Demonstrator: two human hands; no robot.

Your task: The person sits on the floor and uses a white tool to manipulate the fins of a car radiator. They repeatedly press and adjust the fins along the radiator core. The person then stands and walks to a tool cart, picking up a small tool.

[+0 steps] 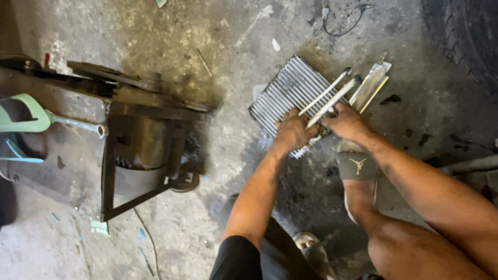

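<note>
Left hand [291, 130] clenched on the finned metal core [288, 93], right hand [346, 122] grasping its two white pipes [332, 96], all down on the concrete floor [233, 57]

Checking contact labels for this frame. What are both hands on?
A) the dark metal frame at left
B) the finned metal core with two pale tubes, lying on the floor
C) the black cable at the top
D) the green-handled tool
B: the left hand and right hand both rest on the near edge of the finned metal core, where its two pale tubes start.
</note>
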